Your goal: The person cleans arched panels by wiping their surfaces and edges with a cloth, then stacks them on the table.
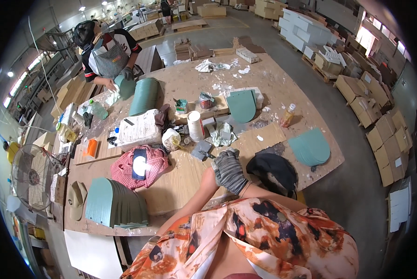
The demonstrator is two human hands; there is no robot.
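Observation:
My right hand (231, 172), in a grey striped knit glove, is above the near edge of the worktable (176, 173). Its fingers look curled; whatever they close on is hidden. My bare left forearm (197, 193) reaches up to the glove, which hides the left hand and its fingers. Just beyond the hands lie a flat grey square plate (202, 150) and a crumpled pale cloth (223, 135) with a grey block on it. A black cap (273, 169) rests right of the glove. Rounded green panels (309, 146) are stacked farther right.
More green panels (117, 204) stand stacked at left, near a red checked cloth (124, 168) with a phone (139, 163). Across the table a co-worker (110, 58) holds a green panel and white cloth. A white tub (195, 125), bottle (287, 116) and fan (31, 176) are around.

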